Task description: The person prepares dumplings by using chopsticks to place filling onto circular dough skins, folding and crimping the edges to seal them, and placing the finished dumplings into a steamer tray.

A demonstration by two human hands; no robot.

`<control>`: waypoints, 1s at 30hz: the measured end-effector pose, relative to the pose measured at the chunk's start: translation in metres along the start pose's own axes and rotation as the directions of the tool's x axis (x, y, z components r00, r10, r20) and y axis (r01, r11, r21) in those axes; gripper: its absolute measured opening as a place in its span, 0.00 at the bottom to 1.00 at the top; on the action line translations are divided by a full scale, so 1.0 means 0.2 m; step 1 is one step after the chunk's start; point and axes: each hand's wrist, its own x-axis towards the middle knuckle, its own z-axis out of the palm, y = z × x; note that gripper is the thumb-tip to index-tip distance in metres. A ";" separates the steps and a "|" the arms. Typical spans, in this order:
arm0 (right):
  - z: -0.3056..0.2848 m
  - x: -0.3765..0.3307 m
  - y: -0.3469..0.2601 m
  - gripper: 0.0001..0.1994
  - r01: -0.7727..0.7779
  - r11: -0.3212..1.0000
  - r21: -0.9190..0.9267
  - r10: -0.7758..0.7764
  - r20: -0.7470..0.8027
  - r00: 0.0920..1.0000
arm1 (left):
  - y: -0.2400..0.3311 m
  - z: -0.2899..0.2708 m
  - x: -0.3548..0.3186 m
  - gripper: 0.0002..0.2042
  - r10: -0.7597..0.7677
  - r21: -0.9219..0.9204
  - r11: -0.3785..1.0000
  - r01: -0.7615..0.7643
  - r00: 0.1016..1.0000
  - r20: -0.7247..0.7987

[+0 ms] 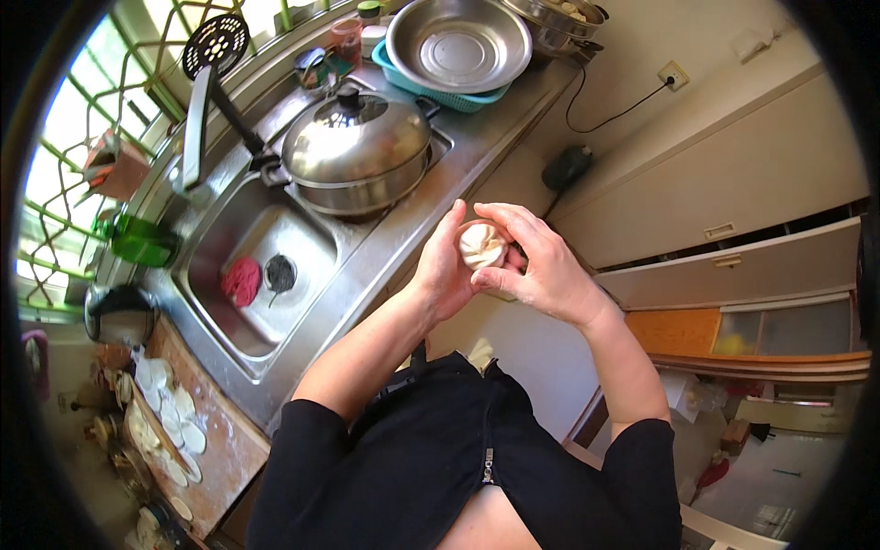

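A pleated white dough bun (482, 247) rests between my two hands, held up in front of my chest. My left hand (442, 268) cups it from the left side, thumb pointing up. From the right, my right hand (536, 263) curves its fingers and thumb round the bun. Its folds gather toward the middle of the top; the underside is hidden by my palm. At the left, round dough wrappers (186, 405) lie on a floury wooden board (229, 445) beside a rolling pin (158, 423).
A lidded steel steamer (357, 151) stands beyond the sink (307, 238), which holds a pink cloth (242, 280). Behind it, a steel basin (458, 46) sits on a turquoise basket (440, 94). Cabinets (706, 192) line the right. A kettle (121, 313) stands left of the sink.
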 end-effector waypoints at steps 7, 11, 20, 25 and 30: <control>-0.29 0.40 0.37 0.24 -0.119 0.952 0.282 0.082 0.139 0.987 | 0.32 0.12 0.45 0.30 -0.067 -0.105 0.992 0.072 0.997 0.045; -0.41 0.64 0.54 0.26 0.287 0.947 -0.143 -0.264 0.156 0.952 | 0.43 0.16 0.68 0.28 0.006 -0.199 0.980 -0.013 0.999 -0.035; -0.91 1.28 1.14 0.27 0.302 0.950 0.084 -0.309 0.413 0.857 | 0.72 0.20 1.43 0.32 0.138 -0.171 0.978 -0.122 0.986 0.089; -1.46 1.58 1.54 0.24 0.130 0.969 0.208 -0.209 0.419 0.884 | 0.88 0.51 1.87 0.27 0.095 -0.064 0.993 -0.094 0.995 0.010; -1.86 1.80 2.09 0.20 -0.228 0.967 0.116 0.212 0.136 0.968 | 1.02 0.54 2.14 0.25 0.226 0.072 0.973 -0.218 0.965 -0.134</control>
